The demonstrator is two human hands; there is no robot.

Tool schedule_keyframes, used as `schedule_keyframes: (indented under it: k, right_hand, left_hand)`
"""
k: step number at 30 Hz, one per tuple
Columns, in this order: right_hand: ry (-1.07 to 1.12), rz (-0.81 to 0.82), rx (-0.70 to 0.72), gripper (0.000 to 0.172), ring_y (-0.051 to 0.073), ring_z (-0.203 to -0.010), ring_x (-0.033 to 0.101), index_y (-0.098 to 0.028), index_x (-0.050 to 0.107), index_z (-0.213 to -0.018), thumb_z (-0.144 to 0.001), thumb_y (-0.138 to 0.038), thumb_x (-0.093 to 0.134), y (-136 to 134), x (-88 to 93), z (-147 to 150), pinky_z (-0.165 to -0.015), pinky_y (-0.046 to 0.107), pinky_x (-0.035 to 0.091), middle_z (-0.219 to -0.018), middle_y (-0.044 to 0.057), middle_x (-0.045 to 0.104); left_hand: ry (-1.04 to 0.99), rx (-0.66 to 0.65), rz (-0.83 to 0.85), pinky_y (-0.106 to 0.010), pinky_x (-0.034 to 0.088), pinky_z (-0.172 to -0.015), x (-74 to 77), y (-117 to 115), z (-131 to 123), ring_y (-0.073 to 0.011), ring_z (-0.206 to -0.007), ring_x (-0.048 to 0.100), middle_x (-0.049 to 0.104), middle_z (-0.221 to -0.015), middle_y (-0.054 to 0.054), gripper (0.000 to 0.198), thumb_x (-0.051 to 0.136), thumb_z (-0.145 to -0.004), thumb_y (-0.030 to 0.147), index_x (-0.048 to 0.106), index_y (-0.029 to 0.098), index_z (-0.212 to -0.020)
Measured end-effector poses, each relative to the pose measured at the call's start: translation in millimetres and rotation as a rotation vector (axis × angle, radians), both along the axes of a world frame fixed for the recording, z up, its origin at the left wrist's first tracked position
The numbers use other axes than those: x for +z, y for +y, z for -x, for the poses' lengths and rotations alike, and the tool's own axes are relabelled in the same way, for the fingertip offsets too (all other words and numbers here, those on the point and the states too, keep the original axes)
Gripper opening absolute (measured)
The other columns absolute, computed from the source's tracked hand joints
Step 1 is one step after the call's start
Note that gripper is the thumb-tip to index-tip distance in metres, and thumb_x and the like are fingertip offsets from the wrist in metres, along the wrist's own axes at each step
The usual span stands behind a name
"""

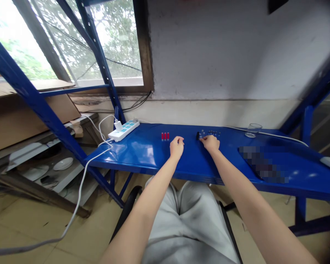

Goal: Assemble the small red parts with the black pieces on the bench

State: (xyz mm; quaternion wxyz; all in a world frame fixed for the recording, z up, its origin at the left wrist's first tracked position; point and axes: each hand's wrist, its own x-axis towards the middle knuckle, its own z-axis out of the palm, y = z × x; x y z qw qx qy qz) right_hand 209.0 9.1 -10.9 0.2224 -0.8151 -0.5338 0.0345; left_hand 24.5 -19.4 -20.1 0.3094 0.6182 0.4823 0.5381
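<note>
My left hand [176, 146] rests on the blue table [143, 154] with its fingers curled under, just right of a few small red pieces [165, 136]. My right hand [210, 142] lies further right, fingers bent and touching a cluster of small dark pieces [212, 133] and a black piece [197, 135]. Whether either hand holds anything is too small to see.
A white power strip [123, 130] with a cable lies at the table's left back corner. A clear glass [253, 129] stands at the back right beside a white cable. A blurred dark patch [264, 163] lies on the right. Blue shelf frames and cardboard stand to the left.
</note>
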Motion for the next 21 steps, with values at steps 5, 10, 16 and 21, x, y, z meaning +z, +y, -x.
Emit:
schedule_keyframes:
  k: [5, 10, 16, 21]
  right_hand:
    - [-0.064, 0.005, 0.008, 0.026, 0.023, -0.087, 0.06, -0.022, 0.071, -0.083, -0.078, -0.042, 0.054, -0.1, -0.3, 0.4, -0.083, 0.036, 0.034, -0.08, 0.008, 0.069]
    - [-0.059, 0.006, 0.035, 0.028, 0.024, -0.087, 0.06, -0.023, 0.072, -0.084, -0.079, -0.043, 0.053, 1.1, -1.2, -0.3, -0.082, 0.037, 0.032, -0.077, 0.008, 0.068]
    - [-0.052, 0.009, 0.031, 0.029, 0.024, -0.089, 0.059, -0.023, 0.071, -0.09, -0.079, -0.044, 0.053, 1.8, -2.9, -0.8, -0.082, 0.036, 0.031, -0.082, 0.008, 0.069]
    - [-0.054, 0.03, 0.029, 0.03, 0.023, -0.091, 0.059, -0.025, 0.07, -0.094, -0.079, -0.045, 0.052, 2.1, -3.4, -1.6, -0.083, 0.036, 0.032, -0.084, 0.008, 0.069]
  left_hand:
    - [0.007, -0.012, -0.005, -0.02, 0.04, -0.054, 0.2, -0.7, -0.1, -0.0075, -0.053, 0.051, 0.061, -0.07, 0.0, 0.026, 0.035, -0.086, 0.028, 0.059, 0.019, -0.085]
    - [0.028, -0.011, -0.006, -0.02, 0.041, -0.055, 1.9, -2.3, 0.0, -0.0078, -0.054, 0.052, 0.061, -0.071, 0.0, 0.027, 0.035, -0.086, 0.028, 0.06, 0.018, -0.086]
    - [0.025, -0.023, -0.012, -0.02, 0.042, -0.055, 1.7, -2.6, 0.0, -0.0081, -0.054, 0.053, 0.062, -0.071, 0.0, 0.027, 0.035, -0.086, 0.027, 0.06, 0.018, -0.086]
    - [0.038, -0.016, -0.014, -0.02, 0.041, -0.055, 1.4, -2.2, -0.1, -0.0078, -0.054, 0.052, 0.061, -0.071, 0.0, 0.027, 0.034, -0.086, 0.027, 0.06, 0.018, -0.086]
